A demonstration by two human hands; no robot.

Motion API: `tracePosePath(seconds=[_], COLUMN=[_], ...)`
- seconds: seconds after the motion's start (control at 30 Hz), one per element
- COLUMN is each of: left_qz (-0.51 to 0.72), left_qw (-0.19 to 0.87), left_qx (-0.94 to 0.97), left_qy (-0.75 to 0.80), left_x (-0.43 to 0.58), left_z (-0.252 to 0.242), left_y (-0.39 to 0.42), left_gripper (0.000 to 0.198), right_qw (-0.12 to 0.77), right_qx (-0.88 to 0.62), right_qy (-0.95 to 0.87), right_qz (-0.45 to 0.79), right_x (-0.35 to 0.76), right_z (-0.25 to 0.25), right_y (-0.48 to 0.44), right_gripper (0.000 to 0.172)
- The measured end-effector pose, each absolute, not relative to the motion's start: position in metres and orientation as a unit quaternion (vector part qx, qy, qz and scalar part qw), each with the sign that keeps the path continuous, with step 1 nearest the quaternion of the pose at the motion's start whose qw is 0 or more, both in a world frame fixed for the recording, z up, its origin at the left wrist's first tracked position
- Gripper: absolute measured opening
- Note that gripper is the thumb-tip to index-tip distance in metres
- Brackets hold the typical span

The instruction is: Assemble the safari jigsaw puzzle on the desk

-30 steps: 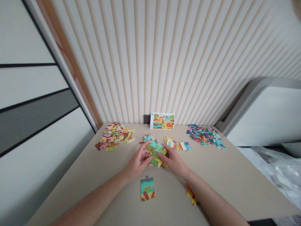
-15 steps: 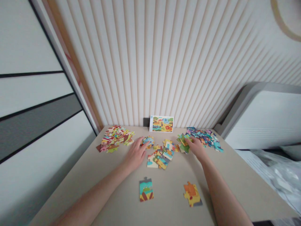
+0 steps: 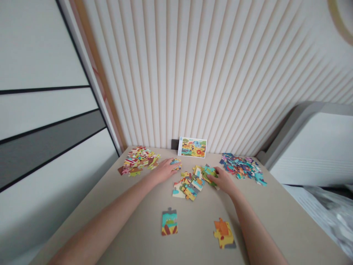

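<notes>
My left hand [image 3: 164, 170] curls its fingers against a small pile of blue and yellow puzzle pieces [image 3: 176, 163], which it partly covers. On the other side, my right hand [image 3: 223, 179] grips a bunch of green puzzle pieces [image 3: 208, 172] between thumb and fingers, low over the table. Between the hands lies a loose heap of yellow, cream and blue puzzle pieces [image 3: 190, 188], and the green bunch meets its right edge. Closer to me, a puzzle piece with a green animal [image 3: 169, 222] and an orange and yellow puzzle piece [image 3: 224, 232] lie apart.
A picture card [image 3: 192, 147] of an animal scene leans on the ribbed wall at the table's [image 3: 132, 221] back edge. Red and brown pieces [image 3: 140, 160] are heaped at the back left, dark blue and purple ones [image 3: 242, 166] at the back right. A bed headboard [image 3: 311, 147] stands at right.
My right hand has moved left with the green pieces, bringing them to the middle heap. My left hand has drawn its fingers back to the pile's left edge. The view has shifted slightly.
</notes>
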State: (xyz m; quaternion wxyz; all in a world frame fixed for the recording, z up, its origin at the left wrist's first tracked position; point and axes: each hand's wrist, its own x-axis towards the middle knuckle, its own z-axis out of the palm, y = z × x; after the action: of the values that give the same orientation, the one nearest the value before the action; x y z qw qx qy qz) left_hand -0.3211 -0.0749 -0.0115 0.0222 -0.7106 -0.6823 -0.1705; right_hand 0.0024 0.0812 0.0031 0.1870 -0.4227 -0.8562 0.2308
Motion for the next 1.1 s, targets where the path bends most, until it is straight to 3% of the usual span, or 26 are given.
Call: tracePosePath(seconds=[0.33,0.53,0.63,0.83,1.1], left_qz=[-0.187,-0.249,-0.258,-0.244,-0.240], left_qw=[0.045,0.099,0.034,-0.058,-0.042], left_qx=[-0.672,-0.689,-0.752,-0.793,-0.794], left_qy=[-0.715,-0.673,-0.606,-0.555,-0.557], left_x=[-0.341,-0.304,-0.276,-0.247,-0.256], left_z=[-0.009,0.002,0.008,0.007,-0.001], left_y=[-0.058,-0.091,-0.122,-0.160,-0.159], left_gripper=[0.046,0.049,0.046,0.068,0.042], right_qw=[0.234,0.221,0.209,0.256,0.320], right_qx=[-0.377,-0.351,-0.344,-0.307,-0.343], right_qy=[-0.834,-0.867,-0.879,-0.855,-0.777], right_qz=[0.327,0.275,0.257,0.330,0.420], right_x=[-0.005,-0.017,-0.026,-0.040,-0.044], right_z=[0.004,0.000,-0.002,-0.002,0.003], right_y=[0.072,0.057,0.049,0.034,0.032], right_gripper=[0.048,0.059,0.059,0.069,0.050])
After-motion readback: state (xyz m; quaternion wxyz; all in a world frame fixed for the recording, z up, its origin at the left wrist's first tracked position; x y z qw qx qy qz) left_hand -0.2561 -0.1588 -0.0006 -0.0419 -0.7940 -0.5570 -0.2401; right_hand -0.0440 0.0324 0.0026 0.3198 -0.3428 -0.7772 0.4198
